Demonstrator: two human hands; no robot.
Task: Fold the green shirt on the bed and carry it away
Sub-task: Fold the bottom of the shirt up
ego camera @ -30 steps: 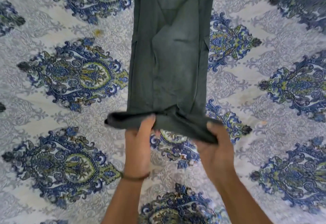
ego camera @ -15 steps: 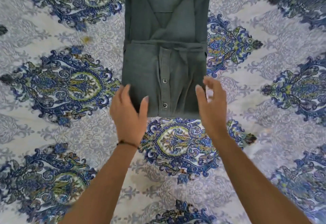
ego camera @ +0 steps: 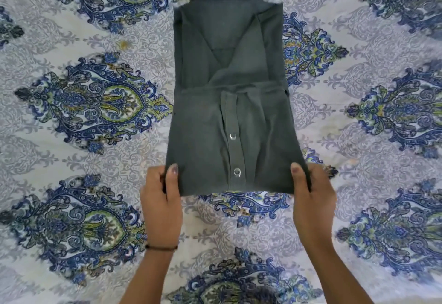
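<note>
No readable text — none on green shirt, none on bedsheet

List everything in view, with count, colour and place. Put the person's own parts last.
shirt: one, dark green, folded on the middle of the bed, collar at the far end.
buttons: two, silvery, on the shirt's front strip, near half.
bedsheet: one, pale with blue and green paisley, under everything.
wristband: one, dark, on the left wrist.
left hand: one, grips the shirt's near left corner, thumb on top.
right hand: one, grips the shirt's near right corner, thumb on top.
</note>
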